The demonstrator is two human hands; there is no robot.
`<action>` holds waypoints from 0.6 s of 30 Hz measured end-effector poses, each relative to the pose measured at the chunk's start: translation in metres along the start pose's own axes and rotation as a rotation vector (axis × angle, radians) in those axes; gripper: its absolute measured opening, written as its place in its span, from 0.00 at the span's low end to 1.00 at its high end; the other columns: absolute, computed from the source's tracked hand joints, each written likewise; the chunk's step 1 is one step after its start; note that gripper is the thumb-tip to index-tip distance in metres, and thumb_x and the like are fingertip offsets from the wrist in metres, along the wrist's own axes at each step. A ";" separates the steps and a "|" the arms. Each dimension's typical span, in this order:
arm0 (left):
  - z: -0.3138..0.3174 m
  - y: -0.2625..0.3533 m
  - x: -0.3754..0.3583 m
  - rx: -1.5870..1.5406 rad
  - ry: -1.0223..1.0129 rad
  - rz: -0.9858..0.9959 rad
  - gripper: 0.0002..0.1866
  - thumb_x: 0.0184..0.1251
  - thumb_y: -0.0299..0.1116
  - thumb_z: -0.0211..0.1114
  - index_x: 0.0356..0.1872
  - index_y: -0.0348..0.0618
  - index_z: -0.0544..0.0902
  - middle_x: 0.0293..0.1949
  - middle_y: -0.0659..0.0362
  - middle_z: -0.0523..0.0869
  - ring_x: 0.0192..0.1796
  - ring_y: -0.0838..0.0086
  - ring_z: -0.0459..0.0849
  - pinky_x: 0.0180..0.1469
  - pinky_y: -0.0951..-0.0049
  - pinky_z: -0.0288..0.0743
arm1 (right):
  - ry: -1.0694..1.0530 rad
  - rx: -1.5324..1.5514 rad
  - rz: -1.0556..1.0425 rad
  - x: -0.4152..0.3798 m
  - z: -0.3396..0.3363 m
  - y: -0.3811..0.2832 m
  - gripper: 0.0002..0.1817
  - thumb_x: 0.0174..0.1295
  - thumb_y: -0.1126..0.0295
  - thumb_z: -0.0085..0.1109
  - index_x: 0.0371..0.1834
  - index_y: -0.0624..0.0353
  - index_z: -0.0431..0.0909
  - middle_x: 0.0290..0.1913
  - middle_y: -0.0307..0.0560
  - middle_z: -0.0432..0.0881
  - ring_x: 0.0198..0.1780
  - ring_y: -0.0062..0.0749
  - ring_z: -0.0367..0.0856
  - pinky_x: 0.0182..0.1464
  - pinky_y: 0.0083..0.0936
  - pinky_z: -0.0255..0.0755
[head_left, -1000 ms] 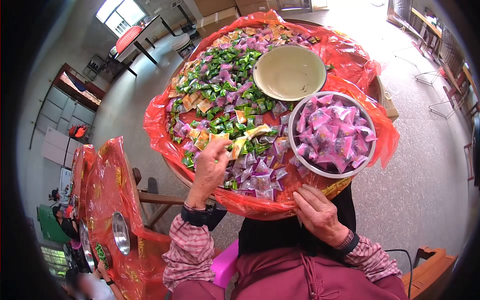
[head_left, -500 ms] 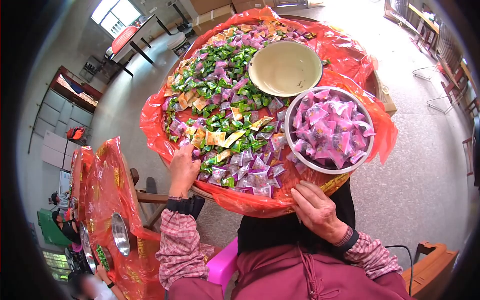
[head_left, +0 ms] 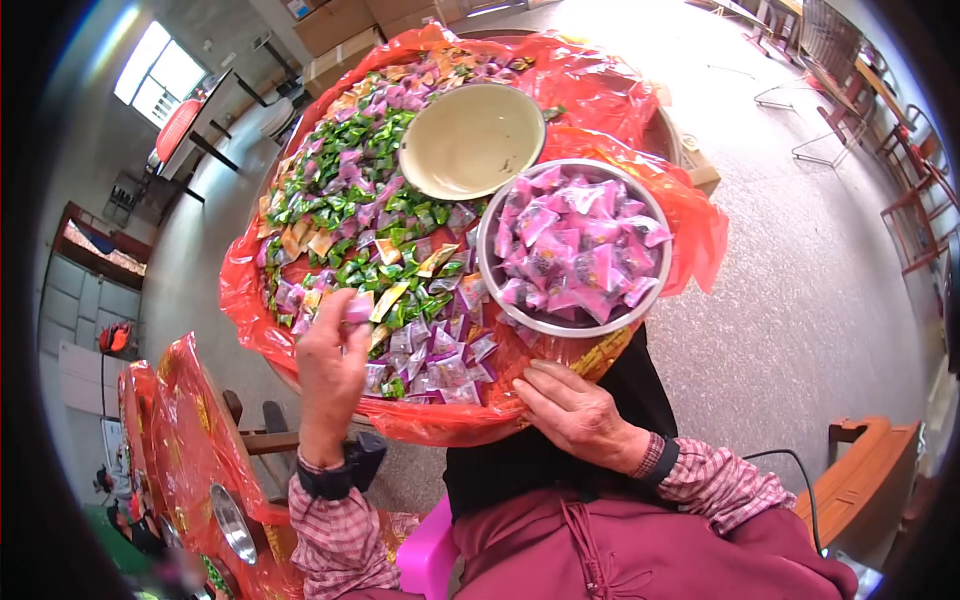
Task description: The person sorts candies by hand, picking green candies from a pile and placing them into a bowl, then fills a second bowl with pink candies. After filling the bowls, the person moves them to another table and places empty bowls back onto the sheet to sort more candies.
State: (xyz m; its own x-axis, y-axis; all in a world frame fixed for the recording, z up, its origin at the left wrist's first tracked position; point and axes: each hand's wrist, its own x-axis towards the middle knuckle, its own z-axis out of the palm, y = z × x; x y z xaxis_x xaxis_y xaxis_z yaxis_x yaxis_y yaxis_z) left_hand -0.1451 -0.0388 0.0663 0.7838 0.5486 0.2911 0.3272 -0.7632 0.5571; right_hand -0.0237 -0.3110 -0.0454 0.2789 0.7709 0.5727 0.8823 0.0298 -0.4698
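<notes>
My left hand point(head_left: 332, 365) is over the left front of the round table, pinching a pink packet point(head_left: 358, 306) between thumb and fingers. Under and beyond it spread green packets point(head_left: 350, 150), orange ones and purple ones point(head_left: 445, 370) on red plastic sheeting point(head_left: 420, 425). My right hand point(head_left: 575, 410) rests on the sheeting at the front edge, fingers together; whether anything is beneath them is hidden. Just behind it stands a metal bowl point(head_left: 483, 270) heaped with pink packets point(head_left: 585, 245). An enamel basin point(head_left: 470, 140) with nothing in it sits further back.
At the lower left is another table with red plastic point(head_left: 200, 440) and a metal bowl point(head_left: 233, 522). A pink stool point(head_left: 428, 550) is beside my legs. A wooden bench point(head_left: 862, 490) stands at the right, cardboard boxes point(head_left: 335, 30) at the back.
My left hand has lifted from among the packets with a pink one between its fingers. The view has shifted, so the table appears further left. My right hand stays on the front edge.
</notes>
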 end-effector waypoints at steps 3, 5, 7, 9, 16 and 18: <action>0.030 0.059 0.004 -0.077 -0.192 0.181 0.17 0.69 0.20 0.65 0.58 0.37 0.80 0.41 0.54 0.86 0.38 0.74 0.85 0.43 0.71 0.79 | -0.001 0.000 0.000 -0.001 0.002 0.001 0.26 0.59 0.72 0.67 0.61 0.67 0.78 0.59 0.56 0.81 0.64 0.51 0.81 0.63 0.37 0.80; 0.052 0.083 0.006 -0.101 -0.270 0.361 0.15 0.67 0.21 0.66 0.55 0.35 0.80 0.42 0.49 0.87 0.39 0.60 0.88 0.44 0.65 0.81 | 0.004 0.008 0.005 -0.002 0.003 0.001 0.26 0.58 0.72 0.67 0.61 0.67 0.78 0.59 0.57 0.81 0.64 0.51 0.81 0.63 0.37 0.80; 0.070 0.098 0.010 -0.084 -0.299 0.443 0.15 0.65 0.21 0.66 0.53 0.35 0.80 0.42 0.47 0.87 0.41 0.55 0.88 0.45 0.62 0.81 | 0.013 -0.012 -0.013 -0.004 0.005 0.002 0.27 0.57 0.72 0.66 0.61 0.68 0.78 0.59 0.57 0.81 0.64 0.51 0.81 0.63 0.38 0.80; 0.084 0.106 0.016 -0.025 -0.341 0.606 0.14 0.62 0.21 0.64 0.50 0.36 0.81 0.41 0.48 0.84 0.43 0.51 0.85 0.47 0.57 0.79 | 0.025 -0.003 -0.016 -0.005 0.006 0.003 0.27 0.57 0.72 0.65 0.62 0.68 0.78 0.60 0.58 0.80 0.64 0.52 0.81 0.63 0.38 0.80; 0.102 0.122 0.027 0.176 -0.399 0.683 0.15 0.59 0.24 0.62 0.49 0.41 0.82 0.38 0.50 0.78 0.42 0.53 0.82 0.45 0.56 0.77 | 0.035 0.032 -0.035 -0.006 0.005 0.005 0.25 0.57 0.74 0.62 0.60 0.68 0.78 0.60 0.59 0.81 0.65 0.52 0.81 0.60 0.37 0.82; 0.111 0.122 0.027 0.156 -0.368 0.720 0.14 0.58 0.25 0.63 0.47 0.40 0.82 0.38 0.50 0.78 0.42 0.53 0.82 0.44 0.56 0.77 | 0.036 0.044 -0.030 -0.008 0.006 0.006 0.25 0.58 0.74 0.63 0.60 0.67 0.79 0.59 0.59 0.81 0.64 0.51 0.81 0.58 0.37 0.83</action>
State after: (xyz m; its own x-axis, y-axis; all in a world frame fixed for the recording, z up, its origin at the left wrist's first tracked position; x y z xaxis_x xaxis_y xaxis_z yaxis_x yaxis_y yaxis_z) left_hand -0.0254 -0.1556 0.0555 0.9438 -0.2192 0.2473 -0.2727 -0.9392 0.2086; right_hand -0.0233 -0.3130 -0.0569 0.2671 0.7456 0.6105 0.8730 0.0810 -0.4809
